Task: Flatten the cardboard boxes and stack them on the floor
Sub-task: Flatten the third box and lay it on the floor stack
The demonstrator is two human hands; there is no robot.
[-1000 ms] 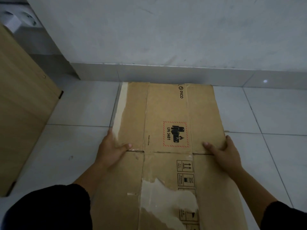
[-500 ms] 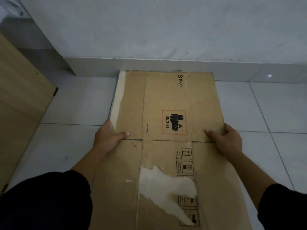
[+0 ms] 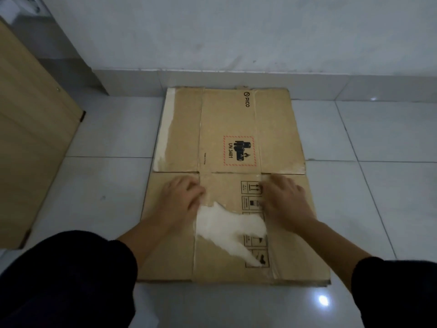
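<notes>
On the tiled floor (image 3: 106,185) beside a wooden cabinet (image 3: 30,143), left hand (image 3: 182,197) and right hand (image 3: 283,197) press open-palmed on flattened cardboard (image 3: 236,129).

White tile floor (image 3: 113,143), pale wall (image 3: 236,31), wooden cabinet (image 3: 30,138) left, dim light.

matt torn cardboard box (image 3: 238,185), glossy tiled floor (image 3: 113,185), wood-grain panel (image 3: 30,143)

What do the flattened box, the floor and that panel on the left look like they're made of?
Flattened box: brown cardboard, matte, with creases and a torn white patch where the top layer has peeled off. Floor: pale glossy tiles, probably ceramic, with grout lines and bright light reflections. Panel: light wood-grain board, perhaps laminate; the picture cannot settle whether it is real wood.
</notes>
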